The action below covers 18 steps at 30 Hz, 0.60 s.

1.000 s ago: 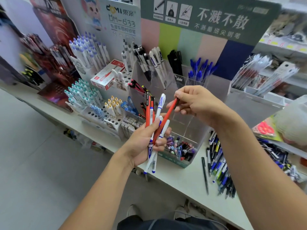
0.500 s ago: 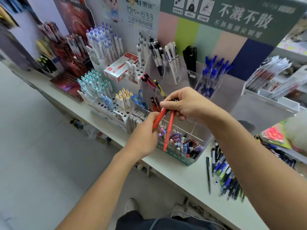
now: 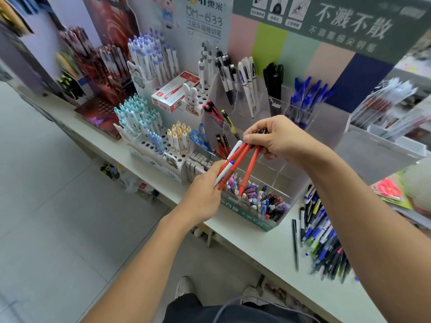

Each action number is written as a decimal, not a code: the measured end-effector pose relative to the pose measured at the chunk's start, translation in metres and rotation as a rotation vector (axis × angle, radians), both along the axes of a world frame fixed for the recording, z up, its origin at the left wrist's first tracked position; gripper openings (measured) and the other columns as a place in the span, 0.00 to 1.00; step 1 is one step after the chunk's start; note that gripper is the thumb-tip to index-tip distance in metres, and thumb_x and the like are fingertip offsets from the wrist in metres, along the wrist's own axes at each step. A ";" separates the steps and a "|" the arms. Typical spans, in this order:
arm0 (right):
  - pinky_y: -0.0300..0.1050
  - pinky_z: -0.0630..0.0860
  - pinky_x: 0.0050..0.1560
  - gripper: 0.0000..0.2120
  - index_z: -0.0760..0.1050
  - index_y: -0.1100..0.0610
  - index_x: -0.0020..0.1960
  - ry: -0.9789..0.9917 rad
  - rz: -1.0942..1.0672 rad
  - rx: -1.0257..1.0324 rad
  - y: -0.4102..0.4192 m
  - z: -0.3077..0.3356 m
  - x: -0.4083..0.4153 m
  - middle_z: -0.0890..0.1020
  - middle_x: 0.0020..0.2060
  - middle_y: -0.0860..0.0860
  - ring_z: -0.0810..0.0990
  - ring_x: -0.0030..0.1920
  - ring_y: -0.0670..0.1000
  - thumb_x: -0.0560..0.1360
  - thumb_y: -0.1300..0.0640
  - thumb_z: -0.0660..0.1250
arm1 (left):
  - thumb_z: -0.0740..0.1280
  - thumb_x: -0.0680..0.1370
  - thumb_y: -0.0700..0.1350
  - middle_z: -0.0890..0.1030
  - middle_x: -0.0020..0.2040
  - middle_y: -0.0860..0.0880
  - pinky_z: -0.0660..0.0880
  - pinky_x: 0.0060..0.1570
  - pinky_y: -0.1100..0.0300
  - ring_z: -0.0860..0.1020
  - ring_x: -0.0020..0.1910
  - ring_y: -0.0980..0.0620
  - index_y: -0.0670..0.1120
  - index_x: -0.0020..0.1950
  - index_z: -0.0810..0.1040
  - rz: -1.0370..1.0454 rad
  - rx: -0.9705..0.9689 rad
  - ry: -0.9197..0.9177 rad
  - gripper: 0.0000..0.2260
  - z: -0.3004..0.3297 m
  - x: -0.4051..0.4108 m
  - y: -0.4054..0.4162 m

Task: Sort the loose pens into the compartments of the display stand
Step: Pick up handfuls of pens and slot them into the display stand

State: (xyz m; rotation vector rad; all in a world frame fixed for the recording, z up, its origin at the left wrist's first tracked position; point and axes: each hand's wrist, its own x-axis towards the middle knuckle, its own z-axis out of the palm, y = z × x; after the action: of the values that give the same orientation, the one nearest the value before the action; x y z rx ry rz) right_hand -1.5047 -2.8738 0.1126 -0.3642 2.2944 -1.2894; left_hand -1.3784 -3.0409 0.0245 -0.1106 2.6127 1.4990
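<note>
Mid-sort: the right hand (image 3: 277,138) pinches the top ends of several red pens (image 3: 248,170) above the clear display stand (image 3: 303,145), while the left hand (image 3: 205,194) curls its fingers round a white pen (image 3: 225,167) and the lower end of a red one. Several compartments already hold pens, but a large loose pile (image 3: 324,236) lies on the surface (image 3: 256,243) to the right, so most work remains.

You hold orange-red pens (image 3: 249,167) and a white pen (image 3: 227,165) with a blue dot over the pale green surface (image 3: 256,243); the backboard (image 3: 303,50) behind shows pink, lime, mint, beige and navy stripes under a dark green header with white lettering
</note>
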 end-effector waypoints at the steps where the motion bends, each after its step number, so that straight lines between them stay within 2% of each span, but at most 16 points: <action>1: 0.38 0.70 0.25 0.06 0.83 0.63 0.47 -0.005 0.004 0.014 0.001 -0.001 -0.001 0.84 0.34 0.57 0.74 0.29 0.51 0.79 0.60 0.71 | 0.57 0.82 0.34 0.79 0.46 0.50 0.72 0.36 0.64 0.77 0.42 0.51 0.57 0.73 0.67 -0.001 0.002 0.002 0.24 -0.001 0.000 0.001; 4: 0.37 0.71 0.25 0.08 0.82 0.63 0.46 0.019 -0.029 0.036 0.011 0.007 -0.003 0.82 0.33 0.56 0.74 0.28 0.48 0.79 0.58 0.70 | 0.58 0.85 0.39 0.80 0.43 0.53 0.72 0.35 0.62 0.75 0.36 0.57 0.57 0.71 0.70 -0.012 0.054 0.025 0.18 -0.006 0.000 -0.004; 6: 0.38 0.73 0.27 0.08 0.82 0.62 0.47 0.120 -0.093 0.044 0.022 0.018 -0.007 0.82 0.34 0.56 0.75 0.29 0.49 0.80 0.57 0.69 | 0.57 0.86 0.44 0.80 0.42 0.54 0.71 0.32 0.59 0.73 0.32 0.55 0.56 0.69 0.71 0.040 0.140 -0.003 0.14 -0.012 0.003 -0.011; 8: 0.40 0.75 0.31 0.07 0.81 0.59 0.47 0.361 -0.143 0.127 0.027 0.026 -0.011 0.82 0.35 0.54 0.77 0.30 0.49 0.80 0.55 0.69 | 0.56 0.86 0.42 0.77 0.41 0.50 0.65 0.26 0.62 0.67 0.27 0.55 0.54 0.68 0.73 0.207 0.448 -0.127 0.14 -0.018 0.006 -0.019; 10: 0.33 0.73 0.34 0.05 0.78 0.55 0.48 0.608 -0.175 0.205 0.019 0.025 -0.010 0.80 0.35 0.48 0.78 0.32 0.43 0.81 0.54 0.68 | 0.55 0.86 0.40 0.75 0.39 0.48 0.62 0.23 0.66 0.63 0.26 0.56 0.51 0.69 0.74 0.363 0.920 -0.255 0.15 -0.021 0.010 -0.026; 12: 0.27 0.69 0.33 0.03 0.76 0.53 0.49 0.703 -0.151 0.216 -0.001 0.019 -0.004 0.78 0.37 0.45 0.76 0.35 0.38 0.82 0.55 0.66 | 0.55 0.85 0.40 0.75 0.38 0.48 0.62 0.22 0.68 0.63 0.26 0.57 0.50 0.71 0.73 0.396 1.310 -0.335 0.17 -0.020 0.013 -0.031; 13: 0.27 0.70 0.33 0.03 0.74 0.54 0.49 0.719 -0.120 0.222 -0.011 0.012 -0.002 0.77 0.38 0.45 0.75 0.36 0.39 0.82 0.56 0.65 | 0.55 0.84 0.40 0.74 0.38 0.48 0.62 0.22 0.68 0.63 0.26 0.58 0.49 0.72 0.73 0.376 1.423 -0.355 0.18 -0.018 0.014 -0.032; 15: 0.33 0.73 0.38 0.06 0.73 0.57 0.49 0.764 -0.049 0.265 -0.031 -0.006 -0.005 0.78 0.40 0.49 0.77 0.39 0.47 0.83 0.56 0.63 | 0.57 0.82 0.40 0.74 0.40 0.48 0.62 0.24 0.69 0.64 0.27 0.58 0.50 0.73 0.71 0.337 1.539 -0.358 0.20 -0.014 0.016 -0.032; 17: 0.48 0.75 0.42 0.08 0.72 0.60 0.50 0.781 0.011 0.369 -0.047 -0.024 -0.012 0.79 0.44 0.53 0.78 0.42 0.54 0.84 0.56 0.62 | 0.58 0.81 0.40 0.74 0.41 0.47 0.65 0.26 0.68 0.66 0.29 0.57 0.51 0.74 0.71 0.317 1.586 -0.346 0.22 -0.011 0.018 -0.033; 18: 0.52 0.73 0.42 0.08 0.71 0.60 0.50 0.764 0.030 0.431 -0.054 -0.032 -0.015 0.79 0.44 0.55 0.76 0.42 0.56 0.84 0.56 0.61 | 0.58 0.81 0.39 0.74 0.42 0.47 0.67 0.27 0.67 0.67 0.30 0.57 0.51 0.75 0.70 0.308 1.589 -0.338 0.22 -0.009 0.019 -0.034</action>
State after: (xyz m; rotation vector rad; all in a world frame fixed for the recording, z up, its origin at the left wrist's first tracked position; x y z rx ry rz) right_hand -1.5195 -2.9278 0.0804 -0.8387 3.0805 -0.6492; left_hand -1.3594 -3.0751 0.0155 -0.5024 0.6402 2.7615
